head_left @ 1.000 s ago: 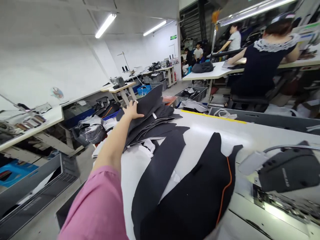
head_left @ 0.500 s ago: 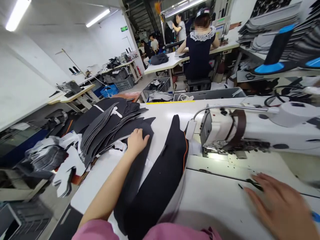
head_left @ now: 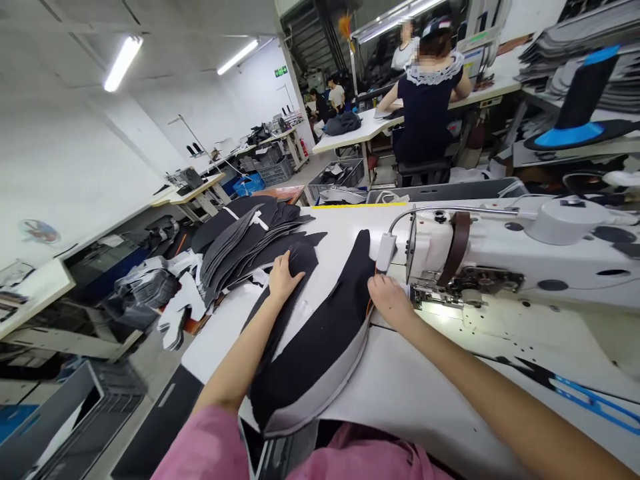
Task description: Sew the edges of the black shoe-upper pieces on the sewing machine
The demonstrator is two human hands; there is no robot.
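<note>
Your right hand [head_left: 393, 301] is bent down on the edge of the long black cloth piece [head_left: 320, 343], with its fingers [head_left: 383, 287] close to the metal foot [head_left: 430, 297] of the sewing machine [head_left: 475, 257]. It presses on the cloth, but you cannot tell if it pinches. Your left hand [head_left: 286, 279] lies open and flat on a thin black piece [head_left: 295, 267] just left of the long piece, and it grips nothing. The long piece has a pale edge and lies on the white counter [head_left: 425, 380] in a big curve. Its wide end is near your body, and its long side runs up and away from you to a thin tip by the machine. Your right hand is nearer the machine, and the curved edge goes right by the foot. Past your left hand, a stack of black pieces [head_left: 240, 247] lies on the counter. Far off, a person [head_left: 425, 113] sits at another counter [head_left: 350, 133].
</note>
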